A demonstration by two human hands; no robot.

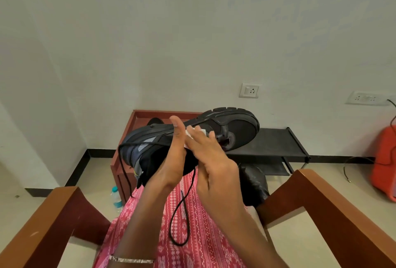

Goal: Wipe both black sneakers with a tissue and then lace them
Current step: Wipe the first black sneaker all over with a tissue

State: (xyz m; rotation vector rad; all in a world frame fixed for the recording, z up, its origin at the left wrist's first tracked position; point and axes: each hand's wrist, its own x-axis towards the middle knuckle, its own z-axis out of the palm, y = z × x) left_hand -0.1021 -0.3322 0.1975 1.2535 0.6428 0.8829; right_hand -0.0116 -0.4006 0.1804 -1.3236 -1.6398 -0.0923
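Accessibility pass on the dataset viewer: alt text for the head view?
A seated person's left hand holds up a black sneaker while the right hand presses a white tissue against it. A loose lace hangs over their red patterned lap.

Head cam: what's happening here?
A seated person holds a black sneaker up in the left hand and presses a white tissue against its side with the right hand, fingers flat. The lace hangs loose over the lap: wiping is under way, lacing not yet done.

Black sneaker (240,130) tilted sideways, sole up; white tissue (194,130) against it.
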